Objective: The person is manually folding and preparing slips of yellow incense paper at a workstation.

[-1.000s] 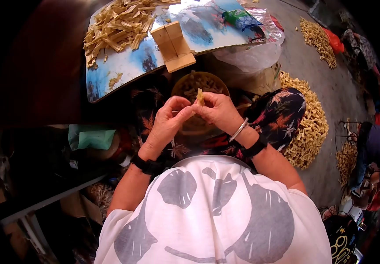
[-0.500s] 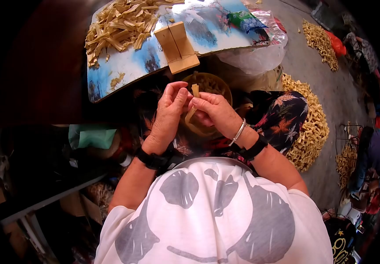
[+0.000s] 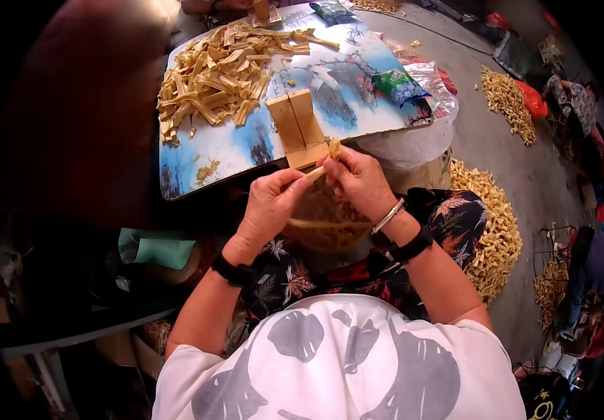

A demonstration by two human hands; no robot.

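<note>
A pale yellow strip (image 3: 315,173), looking like bean curd skin, stretches between my two hands. My left hand (image 3: 271,201) pinches one end between thumb and fingers. My right hand (image 3: 359,180) is closed around the other part, and a bunched bit of it sticks up above the fingers. Just beyond them, at the table's near edge, stands an L-shaped wooden block (image 3: 293,124) with a dark line down its upright board. Below my hands, between my legs, is a yellowish bowl (image 3: 326,245) with similar pieces inside, partly hidden by my hands.
A heap of loose yellow strips (image 3: 214,73) covers the far left of the painted table (image 3: 246,157). A green packet (image 3: 398,87) lies at its right side. Piles of short knotted pieces (image 3: 494,238) sit on the floor to the right. Another person's hand (image 3: 232,5) shows at the far edge.
My view has shifted, so the table sits lower in the picture. My hands have moved toward the wooden block, and the strip, upright before, is now drawn between both hands.
</note>
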